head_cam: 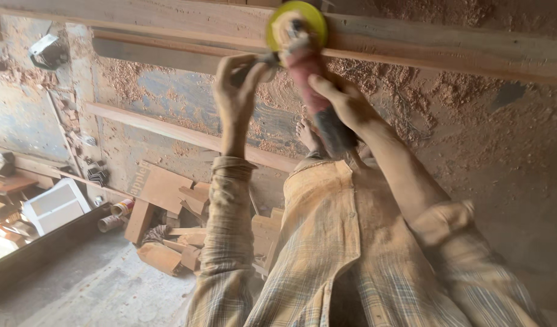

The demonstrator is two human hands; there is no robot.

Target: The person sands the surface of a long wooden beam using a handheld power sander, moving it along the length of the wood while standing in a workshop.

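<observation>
- Our left hand (236,91) wraps its fingers round the side handle of the angle grinder (303,72); our right hand (345,103) closes round its red body.
- Its yellow disc (296,21) meets the long wooden plank (442,51) at the far edge; tilting could gouge the wood.
- Our bare foot (307,134) stands near below the tool: a slip might injure it.
- Sawdust (411,91) underfoot could cost us footing.

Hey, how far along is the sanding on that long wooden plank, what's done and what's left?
Done: sawdust lies thick on the floor, so a good deal of wood has been worked. In hand: the left hand and right hand grip a red-bodied grinder whose yellow disc sits at the long plank. Left: which stretches of the plank are finished cannot be told from here.
</observation>
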